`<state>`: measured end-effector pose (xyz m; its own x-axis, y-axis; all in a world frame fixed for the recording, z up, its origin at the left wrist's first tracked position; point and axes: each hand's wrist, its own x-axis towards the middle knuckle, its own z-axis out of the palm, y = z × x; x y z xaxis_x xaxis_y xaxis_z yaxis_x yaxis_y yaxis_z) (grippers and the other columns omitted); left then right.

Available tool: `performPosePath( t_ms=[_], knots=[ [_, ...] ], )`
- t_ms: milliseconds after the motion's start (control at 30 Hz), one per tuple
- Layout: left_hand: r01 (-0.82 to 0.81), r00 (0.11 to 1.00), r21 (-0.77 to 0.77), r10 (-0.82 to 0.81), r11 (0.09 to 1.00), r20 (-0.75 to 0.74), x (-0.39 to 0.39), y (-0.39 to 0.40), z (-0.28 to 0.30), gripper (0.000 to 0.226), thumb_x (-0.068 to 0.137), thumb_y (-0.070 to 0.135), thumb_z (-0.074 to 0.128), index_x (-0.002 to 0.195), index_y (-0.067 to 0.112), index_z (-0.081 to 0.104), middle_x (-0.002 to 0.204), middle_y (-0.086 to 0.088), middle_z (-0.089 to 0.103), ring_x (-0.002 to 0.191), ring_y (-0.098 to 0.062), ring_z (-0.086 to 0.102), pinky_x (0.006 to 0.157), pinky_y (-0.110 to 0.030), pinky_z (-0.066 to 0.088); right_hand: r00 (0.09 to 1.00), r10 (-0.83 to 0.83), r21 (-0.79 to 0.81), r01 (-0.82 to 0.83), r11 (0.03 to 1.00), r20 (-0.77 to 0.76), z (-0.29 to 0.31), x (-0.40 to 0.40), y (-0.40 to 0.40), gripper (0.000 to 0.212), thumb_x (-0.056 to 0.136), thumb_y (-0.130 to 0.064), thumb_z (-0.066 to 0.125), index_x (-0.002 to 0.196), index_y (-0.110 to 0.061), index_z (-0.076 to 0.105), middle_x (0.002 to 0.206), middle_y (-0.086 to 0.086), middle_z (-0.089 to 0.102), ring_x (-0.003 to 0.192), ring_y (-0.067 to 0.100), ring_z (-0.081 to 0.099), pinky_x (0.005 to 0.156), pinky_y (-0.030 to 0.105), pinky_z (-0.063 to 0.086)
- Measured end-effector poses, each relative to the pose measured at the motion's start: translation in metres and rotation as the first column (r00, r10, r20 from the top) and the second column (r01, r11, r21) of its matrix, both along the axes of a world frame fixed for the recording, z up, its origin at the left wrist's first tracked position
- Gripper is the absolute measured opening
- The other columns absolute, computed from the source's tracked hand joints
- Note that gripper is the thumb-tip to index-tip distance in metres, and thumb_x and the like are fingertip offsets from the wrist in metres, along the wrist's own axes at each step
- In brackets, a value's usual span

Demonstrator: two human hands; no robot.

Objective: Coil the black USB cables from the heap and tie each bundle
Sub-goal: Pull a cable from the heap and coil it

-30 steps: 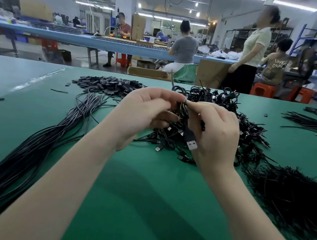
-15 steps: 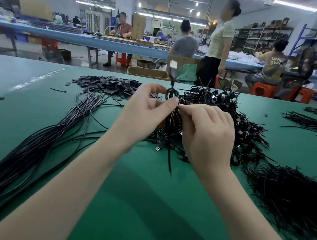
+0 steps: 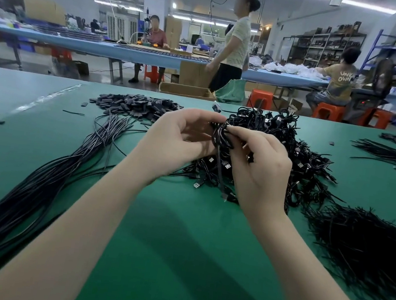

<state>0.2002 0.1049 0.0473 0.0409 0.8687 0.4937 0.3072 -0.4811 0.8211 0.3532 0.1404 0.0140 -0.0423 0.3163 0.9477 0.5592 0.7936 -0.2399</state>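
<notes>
Centre of the frame, above the green table mat (image 3: 178, 248): small coiled bundle of thin black USB cable (image 3: 221, 138), pinched by the curled fingers of the right hand (image 3: 259, 173) and cupped from the left by the left hand (image 3: 180, 142), fingers bent round it. Just behind: heap of coiled black cables (image 3: 294, 148). Lower left: long sheaf of loose straight black cables (image 3: 34, 188). Lower right: pile of thin black ties (image 3: 369, 247).
</notes>
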Motion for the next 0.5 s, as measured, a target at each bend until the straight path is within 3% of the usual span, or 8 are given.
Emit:
performPosePath(
  t_ms=[133, 233, 333, 400, 467, 500],
  knots=[
    [-0.067, 0.997, 0.112, 0.071, 0.991, -0.03, 0.004, 0.004, -0.005, 0.033, 0.084, 0.0, 0.067, 0.102, 0.028, 0.069, 0.092, 0.006, 0.074, 0.086, -0.007, 0.07, 0.075, -0.016, 0.054, 0.991, 0.069, -0.185, -0.089, 0.979, -0.112, 0.002, -0.003, -0.004, 0.014, 0.087, -0.009, 0.066, 0.098, -0.009, 0.074, 0.088, -0.003, 0.071, 0.081, 0.016, 0.065, 0.073, 0.038, 0.055],
    [-0.157, 0.977, 0.227, 0.185, 0.961, -0.107, 0.002, 0.005, -0.007, 0.014, 0.084, 0.029, 0.073, 0.098, 0.026, 0.072, 0.078, 0.008, 0.069, 0.073, -0.007, 0.063, 0.066, -0.016, 0.049, 0.989, 0.065, -0.243, -0.096, 0.965, -0.132, 0.003, -0.005, -0.004, 0.01, 0.087, -0.013, 0.066, 0.095, -0.014, 0.073, 0.082, -0.01, 0.066, 0.073, 0.007, 0.059, 0.069, 0.029, 0.052],
    [-0.31, 0.903, 0.344, 0.387, 0.886, -0.184, 0.003, 0.006, -0.007, 0.014, 0.084, 0.04, 0.07, 0.08, 0.027, 0.067, 0.074, 0.013, 0.057, 0.07, -0.002, 0.052, 0.062, -0.011, 0.039, 1.0, 0.02, -0.064, -0.021, 0.998, -0.016, 0.0, -0.006, -0.004, 0.007, 0.087, -0.012, 0.066, 0.089, -0.007, 0.071, 0.081, -0.001, 0.069, 0.073, 0.017, 0.062, 0.068, 0.034, 0.051],
    [-0.326, 0.889, 0.319, 0.403, 0.89, -0.217, 0.008, 0.006, -0.008, 0.03, 0.088, 0.041, 0.064, 0.068, 0.02, 0.057, 0.066, 0.015, 0.053, 0.063, -0.001, 0.051, 0.058, -0.011, 0.038, 0.997, -0.044, 0.066, 0.04, 0.997, 0.058, -0.002, -0.003, 0.0, 0.008, 0.088, -0.011, 0.066, 0.086, -0.005, 0.071, 0.081, 0.004, 0.07, 0.075, 0.024, 0.064, 0.068, 0.041, 0.05],
    [-0.32, 0.911, 0.195, 0.358, 0.927, -0.206, 0.014, 0.004, -0.008, 0.042, 0.091, 0.04, 0.06, 0.063, 0.011, 0.049, 0.054, 0.011, 0.045, 0.052, -0.003, 0.044, 0.052, -0.015, 0.034, 0.987, -0.123, 0.215, 0.098, 0.972, 0.105, -0.004, 0.002, 0.006, 0.01, 0.09, -0.011, 0.065, 0.084, -0.006, 0.072, 0.082, 0.004, 0.071, 0.076, 0.026, 0.066, 0.066, 0.041, 0.048],
    [-0.277, 0.952, 0.042, 0.28, 0.96, -0.122, 0.016, 0.003, -0.008, 0.042, 0.092, 0.039, 0.06, 0.064, 0.01, 0.048, 0.054, 0.008, 0.045, 0.05, -0.002, 0.043, 0.052, -0.018, 0.034, 0.981, -0.161, 0.298, 0.121, 0.947, 0.112, -0.004, 0.004, 0.008, 0.011, 0.09, -0.011, 0.065, 0.083, -0.006, 0.072, 0.082, 0.004, 0.071, 0.075, 0.026, 0.066, 0.065, 0.039, 0.048]
  ],
)
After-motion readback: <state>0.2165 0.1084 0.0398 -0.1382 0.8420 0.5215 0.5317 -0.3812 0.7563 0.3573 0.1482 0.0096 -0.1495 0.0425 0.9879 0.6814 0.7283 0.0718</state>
